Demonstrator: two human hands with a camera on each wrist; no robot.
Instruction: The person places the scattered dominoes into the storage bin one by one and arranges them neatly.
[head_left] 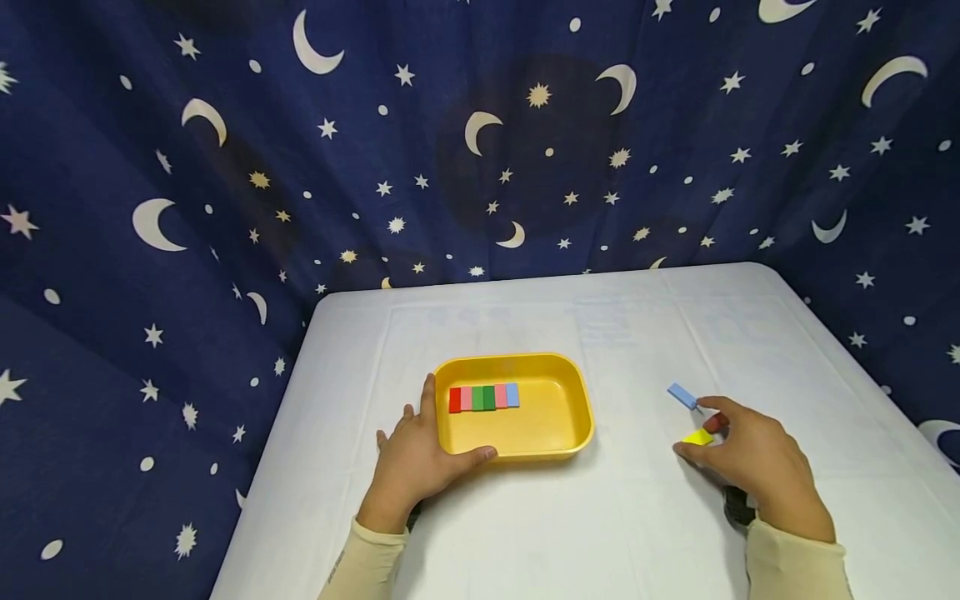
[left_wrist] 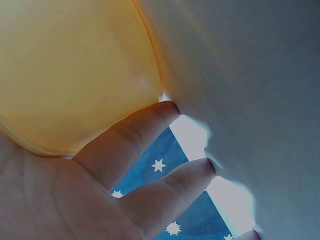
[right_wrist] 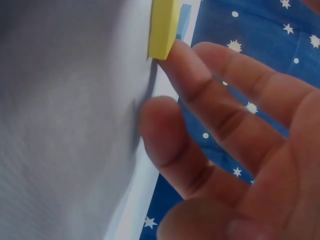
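A yellow plastic tray (head_left: pixel 551 417) stands on the table with a row of small coloured blocks (head_left: pixel 483 397) along its left part: red, pink, green and blue. My left hand (head_left: pixel 416 458) rests against the tray's near left corner, thumb along the front rim and straight fingers along the left side. To the right of the tray, my right hand (head_left: pixel 757 458) reaches over loose blocks with thumb and index finger apart. Between them lie a yellow block (right_wrist: pixel 164 30) and a red block (head_left: pixel 716 422), the red one partly hidden. A blue block (head_left: pixel 682 396) lies by the index fingertip.
The table (head_left: pixel 360 367) has a white cover with creases. Behind it and at both sides hangs a dark blue curtain (head_left: pixel 450 167) printed with moons and stars.
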